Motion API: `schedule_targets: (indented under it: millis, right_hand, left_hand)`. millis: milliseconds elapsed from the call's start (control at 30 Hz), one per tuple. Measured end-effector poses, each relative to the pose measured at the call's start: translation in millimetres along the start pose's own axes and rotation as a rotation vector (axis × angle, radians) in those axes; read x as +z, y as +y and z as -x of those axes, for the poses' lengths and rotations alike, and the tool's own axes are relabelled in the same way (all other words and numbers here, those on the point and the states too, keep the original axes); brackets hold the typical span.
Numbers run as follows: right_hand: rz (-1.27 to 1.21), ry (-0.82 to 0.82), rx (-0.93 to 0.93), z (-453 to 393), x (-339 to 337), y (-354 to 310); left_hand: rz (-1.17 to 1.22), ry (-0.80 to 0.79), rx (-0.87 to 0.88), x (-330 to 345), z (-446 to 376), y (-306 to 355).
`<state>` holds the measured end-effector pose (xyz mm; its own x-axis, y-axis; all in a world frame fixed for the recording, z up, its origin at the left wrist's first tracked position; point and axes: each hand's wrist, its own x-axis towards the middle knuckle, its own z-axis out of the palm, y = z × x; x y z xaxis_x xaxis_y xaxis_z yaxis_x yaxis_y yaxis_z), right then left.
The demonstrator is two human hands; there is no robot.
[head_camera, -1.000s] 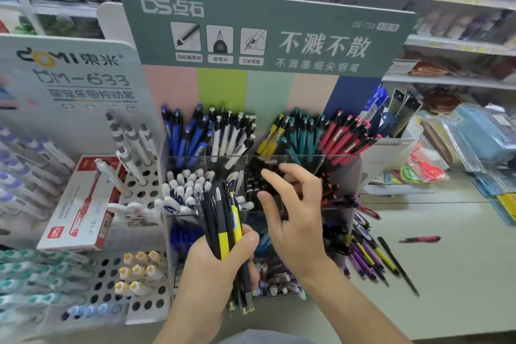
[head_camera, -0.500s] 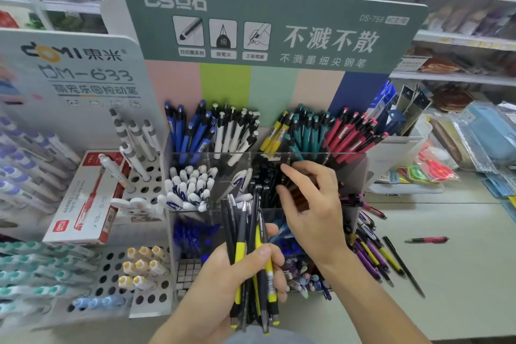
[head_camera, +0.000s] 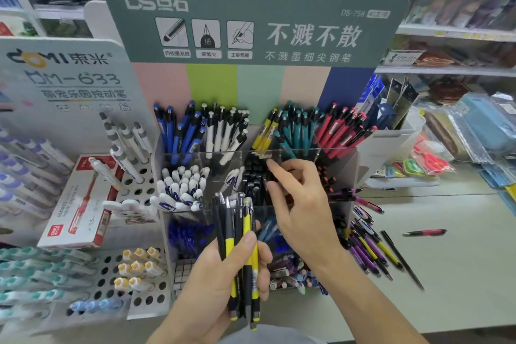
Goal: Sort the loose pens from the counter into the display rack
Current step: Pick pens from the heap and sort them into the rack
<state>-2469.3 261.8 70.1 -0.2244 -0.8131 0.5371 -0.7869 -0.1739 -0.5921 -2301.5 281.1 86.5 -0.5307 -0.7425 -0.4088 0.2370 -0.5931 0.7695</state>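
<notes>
My left hand [head_camera: 215,288] grips a bundle of black-and-yellow pens [head_camera: 243,246], held upright in front of the clear tiered display rack [head_camera: 335,152]. My right hand [head_camera: 304,209] reaches into the rack's middle tier over the black pens [head_camera: 254,179]. Its index finger and thumb are apart, and I see nothing between them. The top tier holds blue, white, yellow [head_camera: 265,134], teal and red pens in separate compartments. Several loose purple, yellow and black pens [head_camera: 368,251] lie on the counter right of the rack, and a single red pen [head_camera: 424,232] lies farther right.
A white perforated pen stand [head_camera: 139,268] and a red-and-white pen box [head_camera: 81,204] stand left of the rack. Packaged stationery and scissors [head_camera: 430,162] are piled at the back right. Shelves run behind. The pale counter [head_camera: 460,274] extends to the right.
My left hand has brought the pen bundle from tilted to upright and nearer the rack's middle. My right hand has stayed at the middle tier, shifting slightly toward the black pens.
</notes>
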Motion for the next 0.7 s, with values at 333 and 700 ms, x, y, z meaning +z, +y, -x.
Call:
schedule_targets:
  millis: [333, 700]
  right_hand:
    - [-0.59, -0.301, 0.479, 35.4, -44.3, -19.9]
    - [-0.868, -0.319, 0.789, 58.9, -64.6, -7.7]
  left_hand:
    - [-0.109, -0.075, -0.039, 1.4, 3.4, -5.4]
    - [-0.099, -0.284, -0.077, 14.3, -0.1, -24.5]
